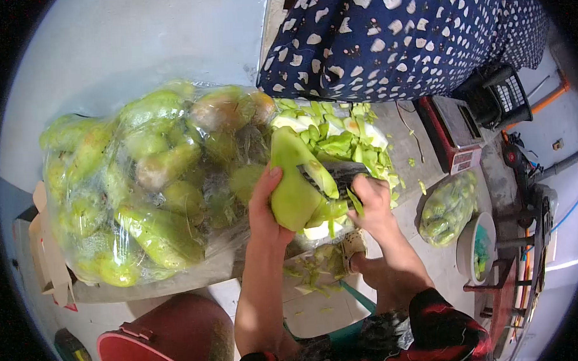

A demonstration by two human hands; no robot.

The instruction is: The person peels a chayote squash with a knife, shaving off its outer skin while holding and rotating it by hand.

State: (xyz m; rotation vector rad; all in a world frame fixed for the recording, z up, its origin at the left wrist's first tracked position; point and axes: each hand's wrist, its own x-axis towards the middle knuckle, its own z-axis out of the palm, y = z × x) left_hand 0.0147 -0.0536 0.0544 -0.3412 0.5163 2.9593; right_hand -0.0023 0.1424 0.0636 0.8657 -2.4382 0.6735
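My left hand (264, 210) is wrapped round the near side of a large green papaya (293, 180), held up in the middle of the view. Closed in my right hand (374, 203) is a black peeler (347, 170), its head against the papaya's right side. A strip of green peel lies along the peeler's head, and another hangs by my right fingers. Behind and below the papaya is a heap of green peelings (364, 136), with pale peeled pieces partly showing among them. Left of my left hand lies a big clear plastic bag (155, 179) full of green papayas, some with yellowish patches.
A red bucket (167, 337) stands at the lower left. On the right are a red scale (450, 133), a black basket (499, 97), another bag of green produce (449, 210) and a white tub (476, 247). A dark blue patterned cloth (399, 40) hangs at the top.
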